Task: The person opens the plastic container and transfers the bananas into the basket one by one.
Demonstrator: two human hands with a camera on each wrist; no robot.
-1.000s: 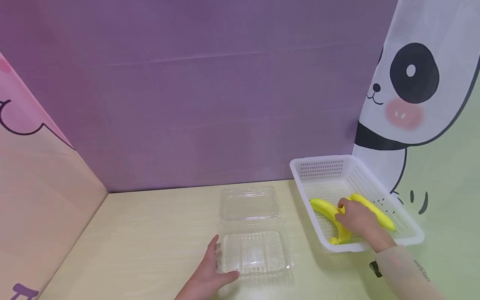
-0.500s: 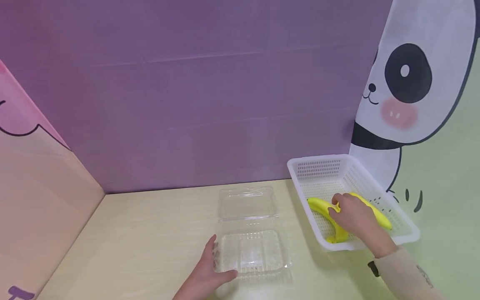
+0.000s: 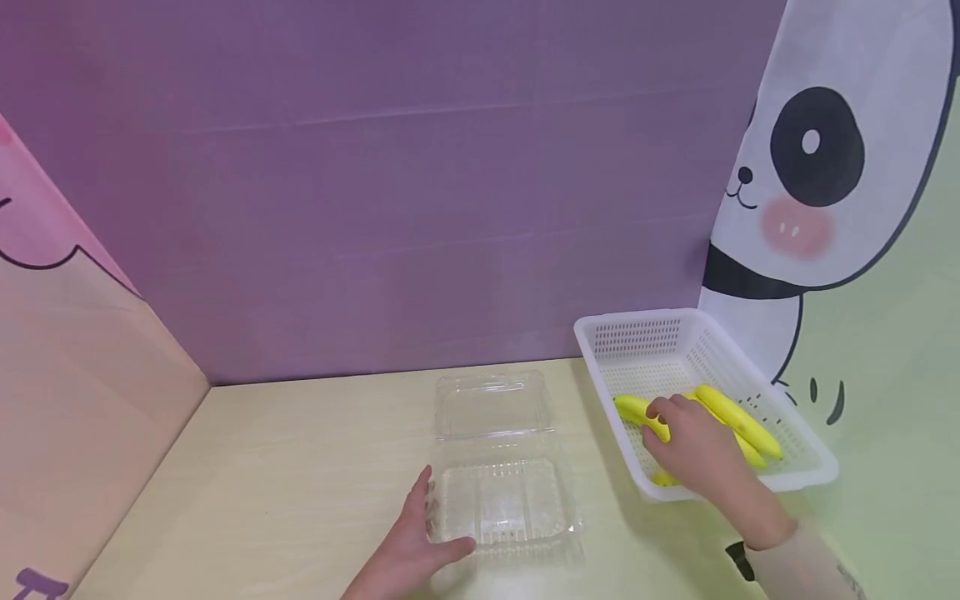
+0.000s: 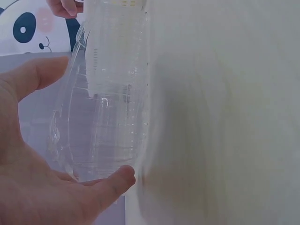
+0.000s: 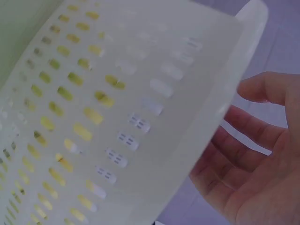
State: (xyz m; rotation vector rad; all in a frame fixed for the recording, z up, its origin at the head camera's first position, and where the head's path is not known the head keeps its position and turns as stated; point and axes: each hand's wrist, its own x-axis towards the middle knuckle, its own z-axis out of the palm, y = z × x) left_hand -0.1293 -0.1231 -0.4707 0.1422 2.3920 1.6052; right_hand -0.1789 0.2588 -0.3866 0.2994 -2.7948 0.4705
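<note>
My left hand (image 3: 408, 546) is spread at the left side of a clear plastic clamshell box (image 3: 504, 500), which lies with its lid (image 3: 492, 408) laid back. The left wrist view shows straight fingertips (image 4: 123, 176) touching or very near the box's edge. Over the white basket (image 3: 637, 336), my right hand (image 3: 697, 446) hangs with loosely bent fingers, above a yellow banana (image 3: 632, 408) on the basket's left side. Other bananas (image 3: 738, 421) lie to its right, partly covered by the hand. In the right wrist view, nothing shows between thumb and fingers, though the basket wall (image 5: 187, 126) hides part of them.
The light wooden tabletop (image 3: 300, 467) runs back to a purple backdrop (image 3: 375, 208). A panda-printed panel (image 3: 795, 167) stands behind the basket at right, and a pink and beige panel (image 3: 67, 350) at left.
My right hand has shifted left and toward me, from between the bananas to over the left one, uncovering more of the right ones. The left hand and box have stayed.
</note>
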